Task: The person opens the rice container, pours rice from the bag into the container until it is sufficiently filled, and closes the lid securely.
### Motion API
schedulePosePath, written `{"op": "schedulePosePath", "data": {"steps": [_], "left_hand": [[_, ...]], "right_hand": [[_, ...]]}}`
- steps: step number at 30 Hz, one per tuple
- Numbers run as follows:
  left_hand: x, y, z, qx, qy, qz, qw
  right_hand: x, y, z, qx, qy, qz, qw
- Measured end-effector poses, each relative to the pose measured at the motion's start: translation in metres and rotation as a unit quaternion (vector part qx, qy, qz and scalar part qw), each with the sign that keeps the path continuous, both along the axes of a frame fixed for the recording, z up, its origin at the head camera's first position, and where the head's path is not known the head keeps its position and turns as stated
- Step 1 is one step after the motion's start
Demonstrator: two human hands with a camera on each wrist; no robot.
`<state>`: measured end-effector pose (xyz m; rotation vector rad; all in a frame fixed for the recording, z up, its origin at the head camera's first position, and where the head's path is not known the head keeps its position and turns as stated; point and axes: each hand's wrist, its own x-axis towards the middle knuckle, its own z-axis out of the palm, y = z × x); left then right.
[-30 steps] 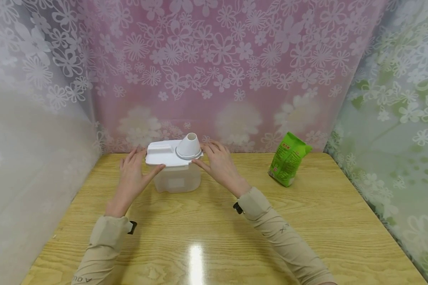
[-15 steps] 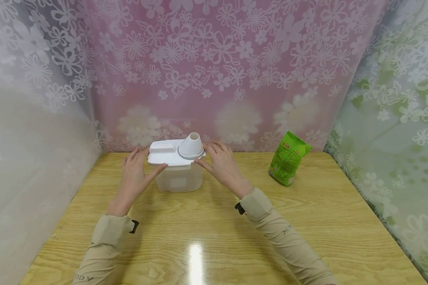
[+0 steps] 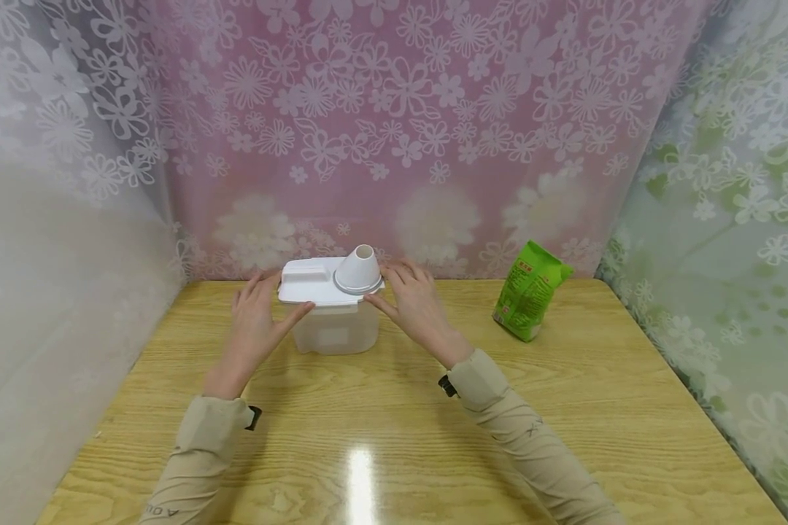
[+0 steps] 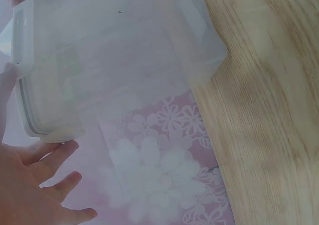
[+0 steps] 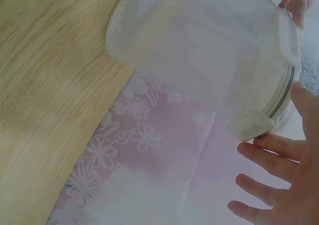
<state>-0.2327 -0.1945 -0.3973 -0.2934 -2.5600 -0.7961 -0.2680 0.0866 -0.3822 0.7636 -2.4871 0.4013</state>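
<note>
A translucent plastic storage container (image 3: 335,332) stands on the table, its white lid (image 3: 322,292) on top. The lid has a raised handle at its left and a white cone (image 3: 360,270) at its right. My left hand (image 3: 252,321) grips the lid's left end, thumb along the front edge and fingers round the back corner. At the right end, my right hand (image 3: 416,310) holds it likewise, thumb in front, fingertips behind. The left wrist view shows the container's clear wall (image 4: 129,46) and some outer fingers (image 4: 65,185) held away from it. No contents are discernible through the wall.
A green packet (image 3: 530,292) with red print stands upright, slightly tilted, toward the back right of the wooden table (image 3: 394,423). Floral curtains (image 3: 394,146) enclose the table at the back and both sides.
The storage container has slid slightly to the right across the table, both hands moving with it and keeping their hold. The green packet stays where it was.
</note>
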Motion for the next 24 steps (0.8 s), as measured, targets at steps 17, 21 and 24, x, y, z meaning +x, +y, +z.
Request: {"op": "schedulePosePath", "data": {"steps": [17, 21, 24], "left_hand": [[0.000, 0.006, -0.002, 0.002, -0.003, -0.007, 1.0000], [0.001, 0.006, -0.003, 0.001, -0.001, -0.007, 1.0000], [0.001, 0.007, -0.003, -0.001, 0.001, -0.007, 1.0000]], "right_hand": [[0.004, 0.009, -0.002, 0.004, 0.019, 0.000, 0.9998], [0.004, 0.010, -0.004, 0.000, 0.034, 0.005, 0.9994], [0.004, 0.011, -0.005, -0.003, 0.036, 0.008, 0.9993]]}}
